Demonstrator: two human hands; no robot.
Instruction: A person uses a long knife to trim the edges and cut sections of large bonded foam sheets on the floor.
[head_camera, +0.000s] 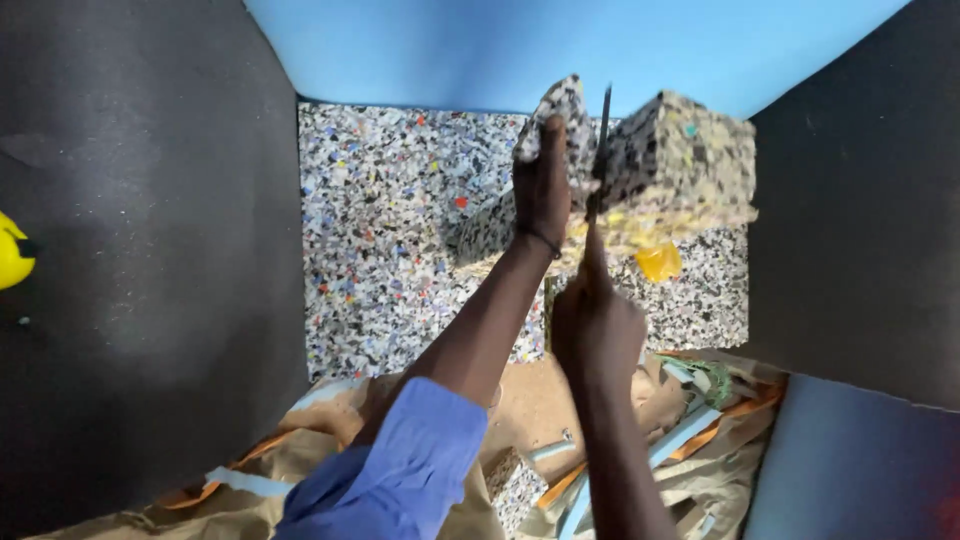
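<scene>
My left hand (543, 185) grips the left part of a speckled multicoloured foam block (685, 150) and holds it up above a large speckled foam sheet (400, 220). My right hand (596, 325) is closed on the handle of a thin dark blade (603, 135) that stands upright in a slit between the block's left piece and its bigger right piece. A yellow scrap (659, 261) hangs under the block. My left arm wears a blue sleeve (400, 470).
Dark grey foam panels (140, 260) flank the sheet on both sides, with a blue panel (560, 45) at the back. Foam offcuts, brown cloth and strips (700, 420) lie near me. A small speckled offcut (515, 485) sits by my sleeve. A yellow object (12, 255) is at the far left.
</scene>
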